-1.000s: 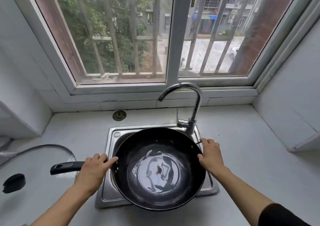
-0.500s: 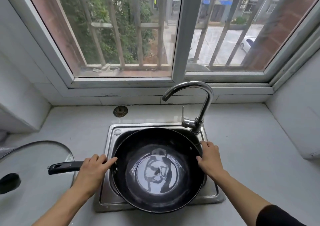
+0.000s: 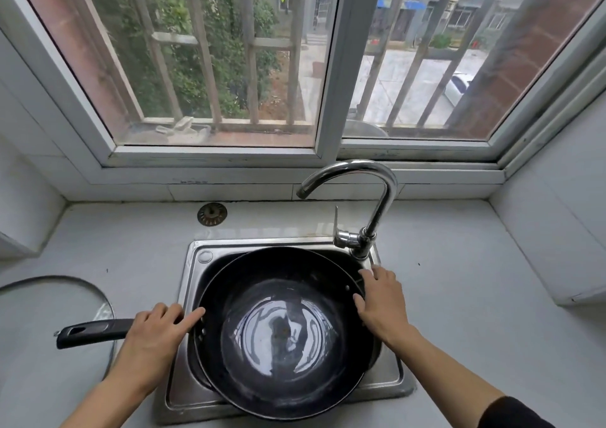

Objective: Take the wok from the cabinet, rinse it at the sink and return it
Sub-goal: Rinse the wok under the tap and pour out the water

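The black wok [image 3: 282, 332] was seen resting in the small steel sink [image 3: 183, 391], its bowl filling almost the whole basin and its near rim overhanging the sink's edge at six o'clock. Its long black handle [image 3: 95, 331] pointed toward nine o'clock, out over the pale countertop [image 3: 459, 280].

The left hand [image 3: 154, 345] was laid over the inner end of the handle, where the handle meets the bowl. Its fingers were curled down over the handle, while the forefinger was stretched out straight, its tip touching the wok's rim at nine o'clock. The right hand [image 3: 382, 303] was placed at the rim at about three o'clock; its fingers were slightly spread and bent over the edge, the thumb lying against the inner wall. Whether a side lug was gripped beneath that hand could not be told.

The curved chrome faucet [image 3: 360, 178] stood at the sink's one o'clock corner, its spout arched toward eleven o'clock above the far part of the wok. No stream was seen at the spout. A glass lid [image 3: 49, 300] lay flat on the counter at nine o'clock, passing under the handle's outer end. A round drain strainer [image 3: 212, 214] lay on the counter at eleven o'clock, near the window [image 3: 331, 67] ledge.
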A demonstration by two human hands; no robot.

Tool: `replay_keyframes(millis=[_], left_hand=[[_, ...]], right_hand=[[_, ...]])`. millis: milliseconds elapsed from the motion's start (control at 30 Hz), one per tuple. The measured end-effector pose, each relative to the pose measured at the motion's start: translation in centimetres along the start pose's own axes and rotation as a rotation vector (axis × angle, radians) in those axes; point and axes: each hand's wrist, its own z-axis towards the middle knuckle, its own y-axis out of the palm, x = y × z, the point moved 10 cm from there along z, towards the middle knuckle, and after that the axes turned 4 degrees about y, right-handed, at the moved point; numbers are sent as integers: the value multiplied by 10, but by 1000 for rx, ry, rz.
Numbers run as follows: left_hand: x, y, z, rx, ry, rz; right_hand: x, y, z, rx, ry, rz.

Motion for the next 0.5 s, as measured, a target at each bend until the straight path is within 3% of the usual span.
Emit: replay_keyframes(millis=[133, 500], left_hand=[[-1, 4, 0, -8, -15, -5], [-2, 2, 5, 58, -2, 1]], right_hand=[[-50, -28, 25, 109, -205, 167], [-79, 3, 124, -46, -131, -73]])
